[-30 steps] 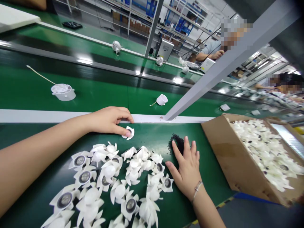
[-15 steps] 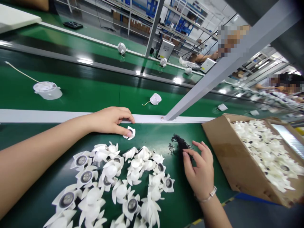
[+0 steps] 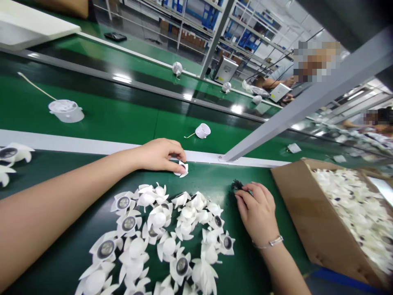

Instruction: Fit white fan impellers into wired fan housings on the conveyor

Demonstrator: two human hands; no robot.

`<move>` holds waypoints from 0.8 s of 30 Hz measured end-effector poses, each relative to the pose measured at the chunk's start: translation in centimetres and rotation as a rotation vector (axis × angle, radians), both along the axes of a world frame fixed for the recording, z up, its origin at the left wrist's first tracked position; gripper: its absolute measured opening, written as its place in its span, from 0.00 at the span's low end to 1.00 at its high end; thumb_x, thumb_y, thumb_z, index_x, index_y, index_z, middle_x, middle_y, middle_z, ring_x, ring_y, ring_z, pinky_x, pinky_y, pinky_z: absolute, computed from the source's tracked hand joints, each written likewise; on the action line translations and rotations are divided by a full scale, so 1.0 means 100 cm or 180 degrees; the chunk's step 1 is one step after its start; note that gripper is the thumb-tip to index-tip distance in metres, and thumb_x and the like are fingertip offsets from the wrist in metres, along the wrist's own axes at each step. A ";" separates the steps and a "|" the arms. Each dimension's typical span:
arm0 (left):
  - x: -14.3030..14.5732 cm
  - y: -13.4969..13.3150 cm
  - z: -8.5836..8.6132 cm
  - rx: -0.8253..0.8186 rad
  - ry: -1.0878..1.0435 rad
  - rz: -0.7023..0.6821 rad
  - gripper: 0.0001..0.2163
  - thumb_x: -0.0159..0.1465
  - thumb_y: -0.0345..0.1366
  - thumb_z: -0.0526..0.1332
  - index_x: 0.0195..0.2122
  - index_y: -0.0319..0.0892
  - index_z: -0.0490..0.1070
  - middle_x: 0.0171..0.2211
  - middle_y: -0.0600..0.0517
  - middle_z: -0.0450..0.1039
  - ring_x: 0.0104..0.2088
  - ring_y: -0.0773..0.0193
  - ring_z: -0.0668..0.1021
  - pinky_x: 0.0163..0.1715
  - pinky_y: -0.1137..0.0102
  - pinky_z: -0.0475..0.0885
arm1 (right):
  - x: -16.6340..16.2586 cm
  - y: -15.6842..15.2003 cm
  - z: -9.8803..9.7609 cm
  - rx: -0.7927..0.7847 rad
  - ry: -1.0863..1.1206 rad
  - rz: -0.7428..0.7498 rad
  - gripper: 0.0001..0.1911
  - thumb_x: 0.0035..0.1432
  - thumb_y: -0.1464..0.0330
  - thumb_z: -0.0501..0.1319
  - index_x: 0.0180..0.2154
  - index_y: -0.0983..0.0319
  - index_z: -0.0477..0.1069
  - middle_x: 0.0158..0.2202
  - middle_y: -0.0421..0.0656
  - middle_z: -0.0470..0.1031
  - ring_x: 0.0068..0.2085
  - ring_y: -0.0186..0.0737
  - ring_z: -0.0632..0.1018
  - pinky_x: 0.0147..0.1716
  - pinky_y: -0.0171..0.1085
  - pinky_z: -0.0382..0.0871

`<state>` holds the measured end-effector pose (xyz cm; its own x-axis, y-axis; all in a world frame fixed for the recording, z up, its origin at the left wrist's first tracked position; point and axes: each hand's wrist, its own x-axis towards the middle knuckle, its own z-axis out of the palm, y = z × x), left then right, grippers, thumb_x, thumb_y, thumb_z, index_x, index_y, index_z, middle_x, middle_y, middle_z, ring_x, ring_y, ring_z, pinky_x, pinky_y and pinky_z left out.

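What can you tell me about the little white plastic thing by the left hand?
The white plastic piece looks like a tiny pinwheel with thin, curved, pointed petals; its middle is too small to make out. It lies on the green conveyor belt, just below the white edge strip and apart from the pile of similar pieces. The left hand touches it from above.

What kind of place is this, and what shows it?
It looks like a factory assembly line: long green conveyor belts, a cardboard box full of white plastic parts, and storage shelves in the background.
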<state>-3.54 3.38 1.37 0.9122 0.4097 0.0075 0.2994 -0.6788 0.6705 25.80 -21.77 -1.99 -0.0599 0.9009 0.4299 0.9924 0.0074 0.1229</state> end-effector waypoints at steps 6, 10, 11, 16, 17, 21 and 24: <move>-0.003 0.002 -0.003 -0.0127 -0.0213 -0.0358 0.22 0.49 0.49 0.74 0.44 0.48 0.80 0.40 0.55 0.76 0.36 0.67 0.74 0.32 0.76 0.64 | -0.024 0.034 0.037 -0.0076 0.1144 0.0335 0.04 0.64 0.69 0.59 0.39 0.59 0.73 0.39 0.45 0.70 0.41 0.43 0.73 0.41 0.44 0.69; -0.002 0.002 -0.006 -0.0068 -0.0293 -0.0265 0.19 0.50 0.48 0.74 0.42 0.48 0.82 0.37 0.55 0.77 0.35 0.67 0.76 0.31 0.75 0.63 | -0.069 0.086 0.057 -0.0387 0.1603 0.1057 0.05 0.64 0.70 0.59 0.38 0.58 0.73 0.38 0.44 0.71 0.41 0.42 0.73 0.42 0.43 0.68; -0.001 0.002 -0.007 -0.0065 -0.0294 -0.0253 0.19 0.50 0.48 0.74 0.42 0.48 0.82 0.38 0.55 0.78 0.35 0.67 0.76 0.31 0.76 0.63 | -0.079 0.099 0.056 -0.0476 0.1626 0.1259 0.05 0.64 0.71 0.59 0.37 0.58 0.73 0.37 0.43 0.71 0.41 0.42 0.73 0.42 0.43 0.68; -0.002 0.003 -0.009 0.0059 -0.0323 -0.0287 0.18 0.49 0.48 0.74 0.41 0.48 0.82 0.36 0.56 0.78 0.34 0.67 0.75 0.30 0.75 0.62 | -0.103 0.136 0.034 -0.0732 0.1798 0.1743 0.04 0.63 0.72 0.60 0.36 0.59 0.74 0.36 0.43 0.71 0.39 0.39 0.72 0.40 0.41 0.68; -0.001 0.004 -0.009 0.0056 -0.0330 -0.0287 0.18 0.49 0.48 0.74 0.40 0.49 0.82 0.36 0.56 0.78 0.33 0.67 0.75 0.30 0.74 0.61 | -0.104 0.137 0.029 -0.0740 0.1827 0.1754 0.04 0.63 0.72 0.60 0.37 0.60 0.74 0.36 0.43 0.71 0.39 0.39 0.72 0.40 0.41 0.68; 0.000 0.007 -0.012 -0.0026 -0.0360 -0.0336 0.18 0.48 0.49 0.74 0.38 0.49 0.81 0.35 0.58 0.77 0.31 0.68 0.74 0.29 0.74 0.60 | -0.102 0.137 0.021 -0.0668 0.1793 0.1755 0.04 0.62 0.73 0.61 0.38 0.60 0.74 0.37 0.43 0.71 0.40 0.40 0.72 0.40 0.42 0.67; 0.001 0.009 -0.014 -0.0038 -0.0363 -0.0337 0.16 0.48 0.50 0.73 0.37 0.50 0.81 0.35 0.58 0.77 0.31 0.68 0.73 0.29 0.73 0.60 | -0.103 0.136 0.020 -0.0555 0.1569 0.1766 0.03 0.62 0.73 0.61 0.38 0.61 0.74 0.37 0.44 0.71 0.40 0.41 0.72 0.40 0.43 0.66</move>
